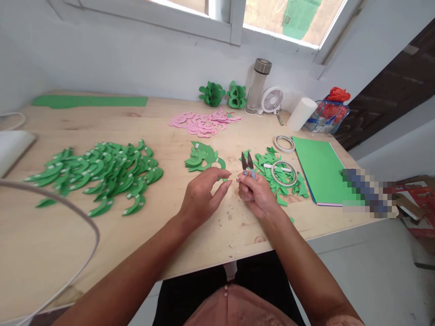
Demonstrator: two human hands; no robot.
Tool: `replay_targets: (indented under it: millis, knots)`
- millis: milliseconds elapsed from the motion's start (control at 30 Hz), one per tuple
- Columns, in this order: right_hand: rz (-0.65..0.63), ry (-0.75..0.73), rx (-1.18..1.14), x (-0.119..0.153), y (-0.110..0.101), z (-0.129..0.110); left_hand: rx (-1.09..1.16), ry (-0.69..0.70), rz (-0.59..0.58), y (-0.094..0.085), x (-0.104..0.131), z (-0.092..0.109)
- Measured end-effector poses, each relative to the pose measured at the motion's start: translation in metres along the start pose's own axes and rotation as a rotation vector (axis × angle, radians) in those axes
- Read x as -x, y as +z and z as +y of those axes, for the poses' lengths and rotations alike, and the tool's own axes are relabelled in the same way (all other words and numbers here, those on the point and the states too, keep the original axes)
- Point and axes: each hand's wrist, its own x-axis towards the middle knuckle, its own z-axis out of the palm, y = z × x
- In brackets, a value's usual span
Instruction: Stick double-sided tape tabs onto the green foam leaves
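My right hand [257,192] grips small scissors [247,164] with bluish handles, their dark blades pointing away from me and slightly apart. My left hand [205,190] is curved just to the left of it, thumb and index finger parted. A tiny green bit shows between those fingertips; whether they touch it I cannot tell. Just beyond the left hand lies a small stack of curved green paper pieces [200,155]. Beside the scissors, on the right, are green paper scraps [283,174] with a roll of tape [273,174] on top.
Many curved green pieces with white tabs [112,167] are heaped at left. Pink paper cutouts [204,123], folded green paper shapes [212,94], a glass bottle [257,86] and a white fan [272,99] stand or lie behind. Green sheets [319,167] lie right; a cable [91,226] crosses front left.
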Motion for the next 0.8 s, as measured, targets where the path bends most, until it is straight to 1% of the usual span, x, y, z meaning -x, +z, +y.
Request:
replay_targets:
  millis: [100, 233, 300, 400, 567, 800]
  knots:
    - [0.081, -0.076, 0.027, -0.0007, 0.0028, 0.0011, 0.121, -0.123, -0.05, -0.0009, -0.0012, 0.0029]
    - [0.142, -0.172, 0.086, -0.0019, 0.0032, 0.0044, 0.286, -0.215, -0.101, 0.0009, -0.0018, 0.0038]
    - [0.13, -0.19, 0.117, -0.0025, 0.0016, 0.0064, 0.358, -0.247, -0.125, 0.0026, -0.0015, 0.0032]
    - [0.093, -0.169, 0.134, -0.0029, -0.0006, 0.0083, 0.441, -0.274, -0.153, 0.0047, -0.0008, 0.0021]
    - [0.094, -0.159, 0.102, -0.0024, -0.0003, 0.0089, 0.556, -0.298, -0.167, 0.0064, 0.0003, 0.0017]
    - [0.064, -0.151, 0.101, -0.0017, 0.0001, 0.0088, 0.709, -0.354, -0.201, 0.0081, 0.0014, 0.0048]
